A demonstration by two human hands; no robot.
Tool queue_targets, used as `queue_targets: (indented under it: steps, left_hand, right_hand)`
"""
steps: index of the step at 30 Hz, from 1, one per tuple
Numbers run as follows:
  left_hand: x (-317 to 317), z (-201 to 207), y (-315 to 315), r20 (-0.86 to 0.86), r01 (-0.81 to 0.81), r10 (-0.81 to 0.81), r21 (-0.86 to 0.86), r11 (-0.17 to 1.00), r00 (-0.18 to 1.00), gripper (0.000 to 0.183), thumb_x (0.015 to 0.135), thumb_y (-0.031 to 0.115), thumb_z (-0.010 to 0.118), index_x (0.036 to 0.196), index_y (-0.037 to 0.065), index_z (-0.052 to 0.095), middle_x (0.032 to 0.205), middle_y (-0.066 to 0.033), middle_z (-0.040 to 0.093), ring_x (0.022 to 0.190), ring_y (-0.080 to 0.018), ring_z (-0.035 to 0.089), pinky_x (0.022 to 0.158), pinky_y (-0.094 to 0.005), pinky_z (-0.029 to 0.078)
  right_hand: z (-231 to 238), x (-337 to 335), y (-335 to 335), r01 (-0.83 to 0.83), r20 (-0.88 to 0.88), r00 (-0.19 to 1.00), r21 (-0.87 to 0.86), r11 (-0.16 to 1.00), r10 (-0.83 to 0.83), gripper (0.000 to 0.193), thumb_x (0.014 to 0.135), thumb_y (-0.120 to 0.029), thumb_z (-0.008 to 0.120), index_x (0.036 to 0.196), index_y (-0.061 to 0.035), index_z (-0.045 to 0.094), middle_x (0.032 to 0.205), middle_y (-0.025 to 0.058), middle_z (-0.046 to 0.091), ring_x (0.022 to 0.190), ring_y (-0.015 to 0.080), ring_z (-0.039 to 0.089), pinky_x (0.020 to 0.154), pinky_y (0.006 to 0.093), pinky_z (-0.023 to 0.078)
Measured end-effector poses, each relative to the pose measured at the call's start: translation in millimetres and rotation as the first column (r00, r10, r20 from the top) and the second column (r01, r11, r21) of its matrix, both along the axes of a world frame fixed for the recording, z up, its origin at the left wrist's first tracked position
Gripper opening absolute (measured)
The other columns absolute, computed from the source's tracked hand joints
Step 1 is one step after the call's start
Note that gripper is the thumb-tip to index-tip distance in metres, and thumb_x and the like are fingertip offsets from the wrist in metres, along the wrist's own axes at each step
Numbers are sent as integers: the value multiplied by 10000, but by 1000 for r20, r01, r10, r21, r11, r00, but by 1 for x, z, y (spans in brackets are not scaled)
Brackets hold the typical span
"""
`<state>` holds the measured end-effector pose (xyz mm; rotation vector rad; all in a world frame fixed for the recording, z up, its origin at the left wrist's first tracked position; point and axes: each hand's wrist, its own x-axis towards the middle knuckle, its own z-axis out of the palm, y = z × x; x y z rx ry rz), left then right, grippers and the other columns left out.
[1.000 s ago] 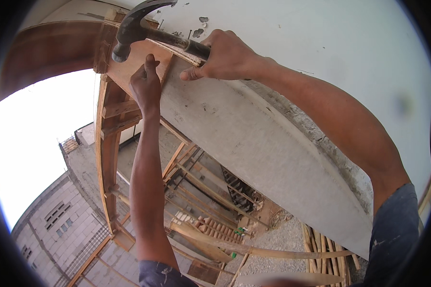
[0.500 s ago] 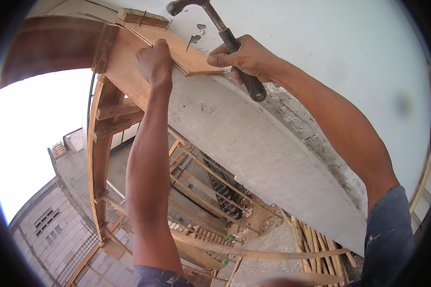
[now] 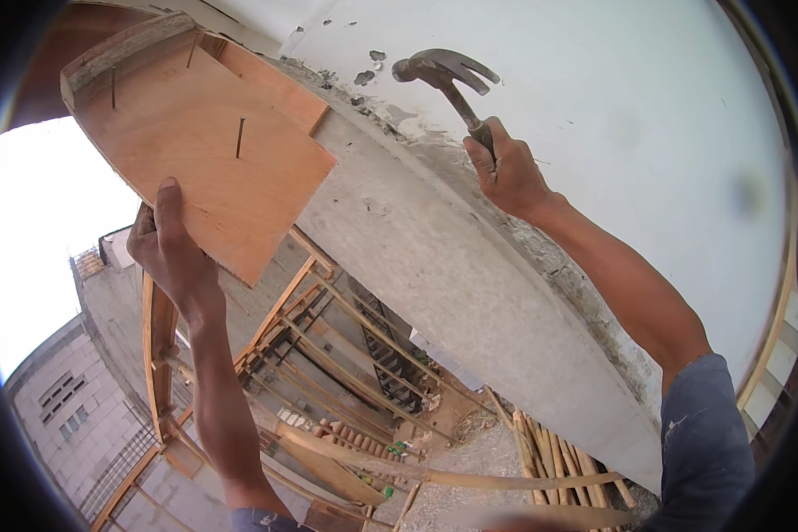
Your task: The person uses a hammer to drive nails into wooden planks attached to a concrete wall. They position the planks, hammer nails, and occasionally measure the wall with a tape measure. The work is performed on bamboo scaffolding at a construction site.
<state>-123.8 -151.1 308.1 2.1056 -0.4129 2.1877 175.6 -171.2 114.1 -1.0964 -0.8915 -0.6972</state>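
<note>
We hold a plywood panel (image 3: 213, 191) in our left hand (image 3: 179, 257) and a hammer (image 3: 457, 80) in our right (image 3: 512, 177).
Our left fingers pinch the panel's lower left edge, the thumb flat on its face and the other fingers partly hidden behind; our right fingers are wrapped closed around the hammer's handle, its head raised before the white wall (image 3: 621, 133). The panel lies tilted at upper left, overlapping the view of a second plywood piece (image 3: 284, 89) and the grey concrete beam (image 3: 443, 275); we cannot tell whether it touches them. Three nails (image 3: 240, 139) stick up from it, near a wooden strip (image 3: 133, 51) along its far end.
</note>
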Motion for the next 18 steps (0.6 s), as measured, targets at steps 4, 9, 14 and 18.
queue_targets:
  steps: [4,9,14,18]
  left_hand:
    - [-17,-21,11,3,-65,65,56,996,998,321,937,232,633,934,-88,662,790,-97,668,682,-115,603,642,-253,476]
    - [-14,-37,27,19,-119,119,6,993,993,297,950,206,626,930,-87,666,788,-74,668,685,-100,579,638,-263,460]
    - [-3,-41,37,-22,-107,107,-3,994,994,285,957,192,626,956,-91,662,816,-80,675,737,-104,597,667,-269,478]
    - [2,-41,40,-32,-45,43,-76,996,999,283,951,189,627,951,-91,665,837,-88,679,768,-114,610,697,-271,485]
  right_hand:
    - [13,-2,2,-6,-103,994,-410,912,-40,446,1052,-409,415,1111,22,515,850,261,664,848,409,668,779,506,515]
    - [9,-3,2,-61,-85,995,-125,990,51,471,1056,-418,420,1086,32,555,751,239,655,797,395,680,776,507,523]
    - [10,-1,6,54,-81,993,-337,940,-86,494,1057,-435,414,1063,39,552,687,219,629,687,368,652,708,493,505]
    - [12,0,4,-6,-65,998,-212,977,-8,496,1055,-428,415,1058,48,555,739,248,651,734,399,668,736,509,520]
